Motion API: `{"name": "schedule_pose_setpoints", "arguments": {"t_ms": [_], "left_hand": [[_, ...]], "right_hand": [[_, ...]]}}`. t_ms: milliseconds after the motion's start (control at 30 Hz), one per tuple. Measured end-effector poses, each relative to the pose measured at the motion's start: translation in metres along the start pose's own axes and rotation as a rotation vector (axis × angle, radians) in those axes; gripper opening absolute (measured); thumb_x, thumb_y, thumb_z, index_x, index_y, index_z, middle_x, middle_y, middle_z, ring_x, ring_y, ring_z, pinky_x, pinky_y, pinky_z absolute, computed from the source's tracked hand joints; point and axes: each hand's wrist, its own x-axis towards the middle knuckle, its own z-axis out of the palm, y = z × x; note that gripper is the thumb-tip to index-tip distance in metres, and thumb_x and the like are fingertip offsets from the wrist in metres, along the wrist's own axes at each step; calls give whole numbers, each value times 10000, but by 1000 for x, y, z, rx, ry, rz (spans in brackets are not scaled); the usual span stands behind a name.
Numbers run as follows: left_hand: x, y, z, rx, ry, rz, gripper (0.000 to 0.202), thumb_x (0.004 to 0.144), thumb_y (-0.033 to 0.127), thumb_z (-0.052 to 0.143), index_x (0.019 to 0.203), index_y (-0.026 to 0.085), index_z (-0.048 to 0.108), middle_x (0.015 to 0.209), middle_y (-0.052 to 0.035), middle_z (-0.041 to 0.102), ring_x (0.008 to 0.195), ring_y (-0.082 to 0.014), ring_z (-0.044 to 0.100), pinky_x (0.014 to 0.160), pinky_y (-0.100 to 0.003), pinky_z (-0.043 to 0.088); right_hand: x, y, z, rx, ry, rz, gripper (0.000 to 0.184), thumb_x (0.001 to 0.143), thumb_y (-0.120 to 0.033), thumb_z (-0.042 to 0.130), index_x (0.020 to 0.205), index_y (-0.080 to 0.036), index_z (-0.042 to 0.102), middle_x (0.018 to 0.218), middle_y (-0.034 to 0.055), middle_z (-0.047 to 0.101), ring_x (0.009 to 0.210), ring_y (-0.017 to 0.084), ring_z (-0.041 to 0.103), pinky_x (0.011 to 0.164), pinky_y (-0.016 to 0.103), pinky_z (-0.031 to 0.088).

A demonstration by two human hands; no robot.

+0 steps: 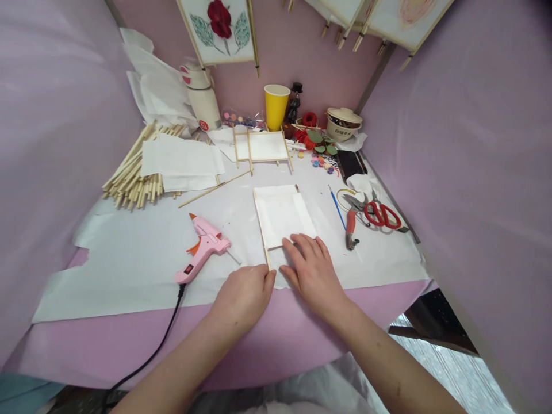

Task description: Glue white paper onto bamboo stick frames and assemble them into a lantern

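A sheet of white paper on a thin wooden stick frame lies flat in front of me. My left hand is closed, thumb and fingers pinching the lower end of the frame's left stick. On the frame's bottom edge rest the fingertips of my right hand; its fingers are spread, with the thumb apart and near the left stick. Left of the frame lies a pink hot glue gun, its nozzle facing away and a glue stick poking out of its back.
Wooden sticks are piled at the left beside white paper sheets. Another stick frame, a yellow cup and a bottle stand behind. Pruning shears, red-handled scissors and a blue pencil-like stick lie right. Painted panels hang above.
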Motion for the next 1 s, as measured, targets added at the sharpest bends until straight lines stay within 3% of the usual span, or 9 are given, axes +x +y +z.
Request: {"name": "schedule_pose_setpoints", "arguments": {"t_ms": [100,267,500,1000], "left_hand": [[-1,-1,-9,135,78,-2,349,949,323,356,696,193,558,706,-63,657,674,-230,596,578,-321,269],[7,-7,-27,31,288,57,272,910,231,397,944,202,666,862,-41,705,782,-215,634,654,-301,376],[23,-9,-12,-85,260,-1,397,865,204,406,1172,184,657,668,-25,667,673,-218,629,632,-293,393],[22,-3,-8,-167,180,-34,438,892,225,410,1290,138,573,657,-8,641,664,-206,588,626,-291,372]], "right_hand": [[1,0,4,-5,-9,0,471,975,-363,503,1402,-167,483,1426,112,488,1354,283,374,1162,503,239],[-2,-1,6,-5,-7,9,467,980,-359,492,1409,-174,474,1437,111,483,1361,285,369,1157,520,231],[-1,-1,8,3,6,10,465,985,-362,485,1409,-173,471,1439,115,488,1364,287,374,1151,536,223],[-1,1,10,18,-1,19,464,989,-376,477,1410,-181,469,1440,111,491,1373,285,367,1149,544,191]]}}
